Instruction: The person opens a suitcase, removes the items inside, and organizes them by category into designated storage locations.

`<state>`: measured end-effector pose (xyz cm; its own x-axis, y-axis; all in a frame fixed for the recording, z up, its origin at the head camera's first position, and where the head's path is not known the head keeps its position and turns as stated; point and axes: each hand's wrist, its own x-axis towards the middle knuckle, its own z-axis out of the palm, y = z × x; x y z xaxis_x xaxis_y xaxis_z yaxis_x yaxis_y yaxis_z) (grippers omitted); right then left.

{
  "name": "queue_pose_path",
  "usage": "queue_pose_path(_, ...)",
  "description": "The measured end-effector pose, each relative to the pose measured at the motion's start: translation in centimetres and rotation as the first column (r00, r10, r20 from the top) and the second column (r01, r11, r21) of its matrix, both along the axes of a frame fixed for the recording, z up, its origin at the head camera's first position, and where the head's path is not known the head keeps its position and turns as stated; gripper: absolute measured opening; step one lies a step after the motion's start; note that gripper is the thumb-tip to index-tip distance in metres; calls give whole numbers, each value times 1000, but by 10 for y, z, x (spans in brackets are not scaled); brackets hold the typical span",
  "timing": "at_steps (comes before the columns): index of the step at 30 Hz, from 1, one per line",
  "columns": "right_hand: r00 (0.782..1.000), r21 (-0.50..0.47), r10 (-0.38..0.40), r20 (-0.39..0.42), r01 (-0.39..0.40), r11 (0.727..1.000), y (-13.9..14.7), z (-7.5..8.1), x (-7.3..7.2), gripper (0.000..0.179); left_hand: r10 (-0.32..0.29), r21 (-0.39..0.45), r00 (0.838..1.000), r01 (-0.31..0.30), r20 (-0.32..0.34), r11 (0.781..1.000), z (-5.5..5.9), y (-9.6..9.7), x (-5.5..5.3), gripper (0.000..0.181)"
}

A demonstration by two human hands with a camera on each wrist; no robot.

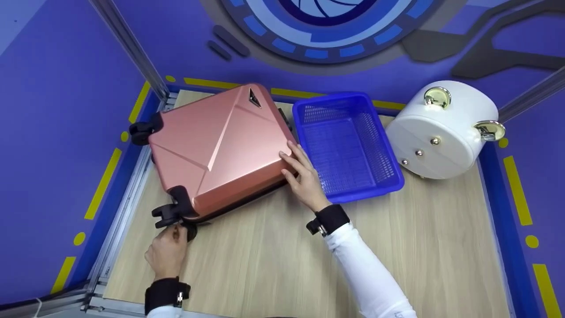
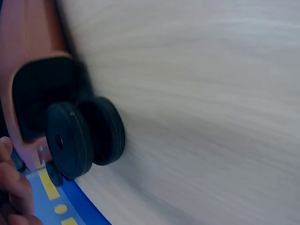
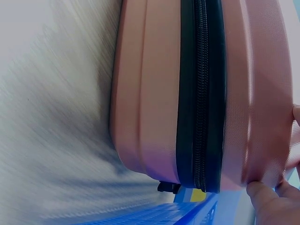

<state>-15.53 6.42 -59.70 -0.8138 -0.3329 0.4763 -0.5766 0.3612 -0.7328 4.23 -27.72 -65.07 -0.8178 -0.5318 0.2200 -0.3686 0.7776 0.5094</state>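
on the pink suitcase (image 1: 220, 141), ahead of our left hand (image 1: 167, 249) and left of our right hand (image 1: 304, 181), we spot a dark triangular badge (image 1: 254, 97), its detail too small to read. faint lettering on our white sleeve (image 1: 371, 274), behind the right hand, is cut off by the frame.

our right hand has its fingers spread and fairly straight, resting on the suitcase's near right corner above the black zipper (image 3: 200, 93). our left hand has curled fingers at the black wheels (image 1: 164, 213); we cannot tell whether it grips one. the suitcase lies flat on the table (image 1: 273, 256).

just right of our right hand sits a blue basket (image 1: 366, 192); farther right, a white drum-shaped object (image 1: 446, 119) with gold fittings.
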Motion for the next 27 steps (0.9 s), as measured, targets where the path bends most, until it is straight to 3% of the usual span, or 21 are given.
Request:
queue_pose_path(6, 1000, 4, 7, 0, -7, 1000, 1, -1, -1, 46, 14, 53, 1000, -14, 17, 999, -1, -1, -4, 32)
queue_pose_path(12, 1000, 39, 24, -2, -24, 999, 2, -3, -6, 56, -49, 31, 997, 51, -67, 998, -4, 5, -5, 32)
queue_pose_path(15, 999, 93, -10, 39, 6, 996, 0, -1, -9, 56, -77, 22, 991, 80, -110, 997, -7, 11, -3, 32)
queue_pose_path(21, 985, 142, -172, 34, 165, 976, -8, 8, -9, 63, -168, -15, 962, 168, -214, 986, -17, 37, 4, 26)
queue_pose_path(24, 980, 103, -197, 1, 196, 975, -8, 7, -2, 69, -219, -29, 940, 219, -263, 975, -20, 52, 8, 24)
queue_pose_path(27, 980, 67, -197, 17, 195, 978, -9, 5, 9, 69, -267, -46, 914, 266, -304, 963, -22, 65, 10, 25)
